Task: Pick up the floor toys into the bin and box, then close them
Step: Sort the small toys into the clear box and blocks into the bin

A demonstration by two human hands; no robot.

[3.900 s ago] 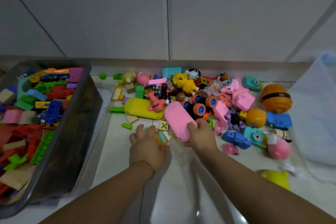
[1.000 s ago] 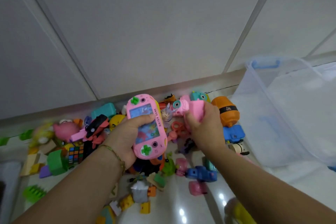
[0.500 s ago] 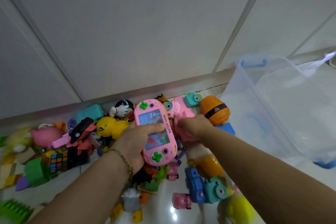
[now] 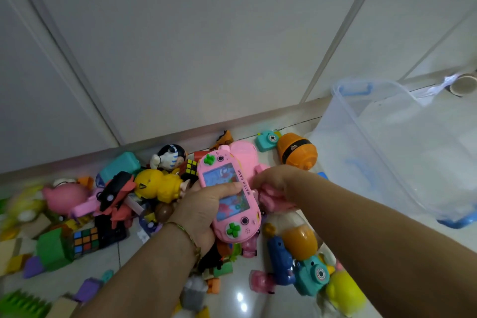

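My left hand (image 4: 204,205) has its grip curled round the pink water game (image 4: 229,197), thumb across the screen, holding it above the heap of toys on the floor. My right hand (image 4: 275,181) closes its grip on a pink toy (image 4: 275,201) just beside it. A yellow duck (image 4: 157,184) lies to the left. The clear box (image 4: 361,152) stands open at right.
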